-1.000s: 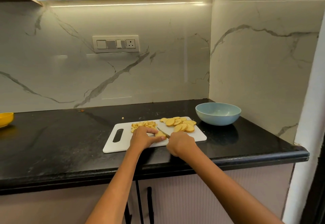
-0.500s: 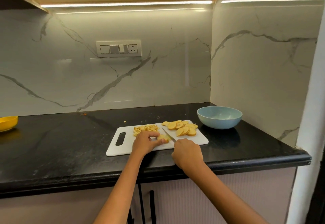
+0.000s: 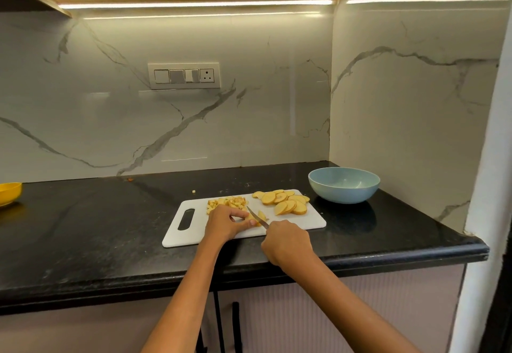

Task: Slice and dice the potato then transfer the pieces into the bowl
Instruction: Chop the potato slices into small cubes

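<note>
A white cutting board (image 3: 310, 221) lies on the black counter. Several round potato slices (image 3: 285, 201) are spread over its right part, and a heap of diced potato (image 3: 225, 203) sits at its back middle. My left hand (image 3: 225, 222) pinches a small stack of slices (image 3: 256, 218) against the board. My right hand (image 3: 288, 243) grips the handle of a knife (image 3: 256, 215), its blade angled into that stack. A cut piece (image 3: 262, 215) lies just right of the blade. An empty pale blue bowl (image 3: 343, 185) stands right of the board.
A stray potato cube (image 3: 194, 192) lies on the counter (image 3: 97, 228) behind the board. A yellow dish (image 3: 9, 193) sits at the far left edge. Marble walls close the back and right; the counter's front edge runs under my forearms.
The knife has cut through the held stack and a piece now lies to the right of the blade. Both hands stay at the same spot on the board.
</note>
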A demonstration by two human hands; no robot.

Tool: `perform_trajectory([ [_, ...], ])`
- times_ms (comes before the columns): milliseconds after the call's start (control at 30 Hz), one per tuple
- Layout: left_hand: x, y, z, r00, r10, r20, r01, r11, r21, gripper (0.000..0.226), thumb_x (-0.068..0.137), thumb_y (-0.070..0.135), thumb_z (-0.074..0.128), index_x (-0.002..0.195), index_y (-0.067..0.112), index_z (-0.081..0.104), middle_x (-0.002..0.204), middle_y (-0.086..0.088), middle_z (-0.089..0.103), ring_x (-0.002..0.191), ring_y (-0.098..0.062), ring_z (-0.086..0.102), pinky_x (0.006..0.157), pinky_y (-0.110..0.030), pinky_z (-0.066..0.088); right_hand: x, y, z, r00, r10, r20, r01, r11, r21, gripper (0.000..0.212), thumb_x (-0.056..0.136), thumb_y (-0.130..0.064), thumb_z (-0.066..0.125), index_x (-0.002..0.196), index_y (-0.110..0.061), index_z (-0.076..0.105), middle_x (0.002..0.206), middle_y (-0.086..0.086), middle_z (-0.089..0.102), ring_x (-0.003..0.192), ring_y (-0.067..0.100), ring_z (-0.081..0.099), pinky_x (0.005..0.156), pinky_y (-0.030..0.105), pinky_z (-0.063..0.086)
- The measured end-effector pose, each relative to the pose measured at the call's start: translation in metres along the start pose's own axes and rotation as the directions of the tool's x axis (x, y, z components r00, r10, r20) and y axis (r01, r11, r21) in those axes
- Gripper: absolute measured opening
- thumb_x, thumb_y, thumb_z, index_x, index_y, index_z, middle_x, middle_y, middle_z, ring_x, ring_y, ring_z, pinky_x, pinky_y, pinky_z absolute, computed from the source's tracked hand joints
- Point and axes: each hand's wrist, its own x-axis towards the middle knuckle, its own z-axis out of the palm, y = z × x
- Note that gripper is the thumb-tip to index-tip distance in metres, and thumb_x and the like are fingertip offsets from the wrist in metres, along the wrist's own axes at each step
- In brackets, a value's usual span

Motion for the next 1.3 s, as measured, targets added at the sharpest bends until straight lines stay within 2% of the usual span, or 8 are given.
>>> perform_trajectory([
  [167, 0.001, 0.003, 0.001, 1.0, 0.001, -0.019, 0.0, 1.0, 0.012, 0.026, 0.074, 0.028, 0.077, 0.096, 0.014, 0.075, 0.106, 0.002, 0.07, 0.104, -0.024, 0.058, 0.074, -0.022, 0.04, 0.012, -0.011, -0.005, 0.999, -0.012, 0.044, 0.014, 0.998, -0.059, 0.033, 0.097, -0.018, 0.044, 0.129, -0.008, 0.049, 0.129, 0.01, 0.052, 0.117, 0.025, 0.051, 0.092, 0.031, 0.041],
  [433, -0.003, 0.002, 0.001, 0.998, 0.045, -0.042, -0.044, 0.999, 0.004, 0.029, 0.075, 0.029, 0.076, 0.099, 0.013, 0.074, 0.106, -0.001, 0.07, 0.106, -0.024, 0.057, 0.071, -0.021, 0.036, -0.005, 0.0, 0.009, 0.995, -0.09, -0.046, 0.076, 0.968, -0.24, 0.028, 0.098, -0.014, 0.043, 0.123, -0.008, 0.053, 0.12, 0.009, 0.055, 0.109, 0.024, 0.056, 0.082, 0.029, 0.044],
  [567, -0.005, 0.001, 0.002, 0.997, 0.065, -0.046, -0.064, 0.997, 0.037, 0.025, 0.08, 0.028, 0.072, 0.101, 0.014, 0.073, 0.106, -0.003, 0.07, 0.078, -0.01, 0.057, 0.059, -0.017, 0.034, 0.001, 0.007, 0.003, 0.998, -0.063, -0.021, 0.059, 0.986, -0.156, 0.029, 0.097, -0.018, 0.043, 0.122, -0.009, 0.053, 0.118, 0.008, 0.057, 0.106, 0.023, 0.057, 0.08, 0.029, 0.042],
  [733, -0.005, -0.002, 0.002, 0.981, 0.043, -0.189, -0.05, 0.998, -0.03, 0.019, 0.087, 0.012, 0.063, 0.104, 0.009, 0.071, 0.11, -0.007, 0.069, 0.1, -0.016, 0.06, 0.082, -0.019, 0.04, 0.002, 0.013, -0.001, 1.0, -0.011, -0.016, 0.011, 1.0, 0.018, 0.032, 0.097, -0.023, 0.042, 0.125, -0.011, 0.052, 0.12, 0.007, 0.057, 0.107, 0.021, 0.056, 0.081, 0.027, 0.042],
  [867, -0.006, -0.001, 0.001, 0.985, 0.041, -0.17, -0.05, 0.998, -0.046, 0.011, 0.081, 0.014, 0.071, 0.091, 0.011, 0.075, 0.096, -0.003, 0.072, 0.074, -0.004, 0.055, 0.066, -0.014, 0.039, 0.0, 0.008, -0.001, 1.0, -0.013, -0.002, 0.013, 0.999, 0.033, 0.031, 0.098, -0.025, 0.042, 0.122, -0.01, 0.053, 0.118, 0.007, 0.059, 0.105, 0.02, 0.057, 0.082, 0.027, 0.043],
  [967, -0.007, 0.0, 0.002, 0.99, 0.046, -0.134, -0.052, 0.998, -0.038, 0.009, 0.08, 0.016, 0.072, 0.088, 0.013, 0.075, 0.092, -0.001, 0.071, 0.069, -0.001, 0.052, 0.059, -0.008, 0.036, 0.0, 0.007, -0.001, 1.0, -0.013, 0.003, 0.013, 1.0, 0.011, 0.03, 0.097, -0.025, 0.042, 0.12, -0.009, 0.055, 0.118, 0.008, 0.059, 0.104, 0.02, 0.057, 0.079, 0.026, 0.042],
  [1167, -0.006, 0.002, 0.002, 0.992, 0.016, -0.129, -0.015, 1.0, 0.008, 0.013, 0.08, 0.019, 0.072, 0.09, 0.011, 0.075, 0.095, -0.006, 0.072, 0.091, -0.022, 0.061, 0.059, -0.016, 0.035, 0.001, 0.003, -0.001, 1.0, -0.008, 0.026, 0.009, 1.0, -0.005, 0.032, 0.098, -0.026, 0.042, 0.124, -0.009, 0.052, 0.12, 0.008, 0.058, 0.108, 0.022, 0.056, 0.08, 0.027, 0.042],
  [1300, -0.008, 0.004, 0.002, 0.993, 0.021, -0.118, -0.021, 1.0, 0.002, 0.012, 0.08, 0.016, 0.072, 0.087, 0.008, 0.075, 0.091, -0.008, 0.072, 0.093, -0.013, 0.058, 0.054, -0.012, 0.033, 0.013, -0.004, -0.009, 0.991, 0.012, 0.131, -0.014, 1.0, 0.011, 0.037, 0.098, -0.025, 0.04, 0.13, -0.008, 0.047, 0.13, 0.011, 0.051, 0.117, 0.025, 0.05, 0.092, 0.032, 0.039],
])
